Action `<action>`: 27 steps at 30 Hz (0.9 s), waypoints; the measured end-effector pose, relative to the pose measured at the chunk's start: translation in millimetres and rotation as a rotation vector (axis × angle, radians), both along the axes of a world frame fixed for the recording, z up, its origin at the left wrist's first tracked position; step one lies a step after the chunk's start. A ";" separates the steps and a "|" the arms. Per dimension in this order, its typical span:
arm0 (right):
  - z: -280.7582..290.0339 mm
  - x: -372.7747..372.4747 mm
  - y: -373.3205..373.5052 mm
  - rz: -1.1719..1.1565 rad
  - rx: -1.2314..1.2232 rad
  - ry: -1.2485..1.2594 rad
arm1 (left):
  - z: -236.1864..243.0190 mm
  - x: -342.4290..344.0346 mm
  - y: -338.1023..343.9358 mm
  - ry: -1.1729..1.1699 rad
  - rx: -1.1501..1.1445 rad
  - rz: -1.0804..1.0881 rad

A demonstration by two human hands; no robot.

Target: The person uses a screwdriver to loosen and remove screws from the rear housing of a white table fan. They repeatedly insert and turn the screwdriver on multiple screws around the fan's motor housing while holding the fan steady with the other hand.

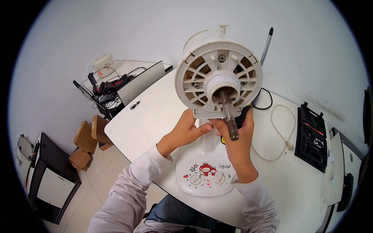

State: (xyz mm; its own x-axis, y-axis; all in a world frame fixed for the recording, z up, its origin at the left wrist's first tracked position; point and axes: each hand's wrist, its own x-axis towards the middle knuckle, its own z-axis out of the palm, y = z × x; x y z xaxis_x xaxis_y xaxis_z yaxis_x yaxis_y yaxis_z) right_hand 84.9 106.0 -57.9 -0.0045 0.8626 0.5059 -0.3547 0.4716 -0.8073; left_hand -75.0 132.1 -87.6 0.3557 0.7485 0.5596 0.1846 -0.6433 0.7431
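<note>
Forearms extended, your left hand sits under one fan motor, finger closure hidden; your right hand clamps one black-and-yellow tool.

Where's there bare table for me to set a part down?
The white table looks bare left of the fan, between the left hand and a small black object, and between the right sleeve and the near end of the tool case. It's crowded at the fan's neck, with both hands there, and between the right hand and the case, where a cord loops.
</note>
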 end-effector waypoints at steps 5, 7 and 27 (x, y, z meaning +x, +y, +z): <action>9.0 -5.9 3.0 0.024 -0.079 0.017 | -11.2 4.4 11.1 0.038 -0.017 0.104; 8.2 -7.9 6.8 0.029 -0.080 0.019 | -17.6 5.8 18.2 -0.030 0.046 0.087; 150.3 24.1 55.8 -0.198 0.394 -0.384 | -9.7 28.2 2.0 -0.050 0.184 0.226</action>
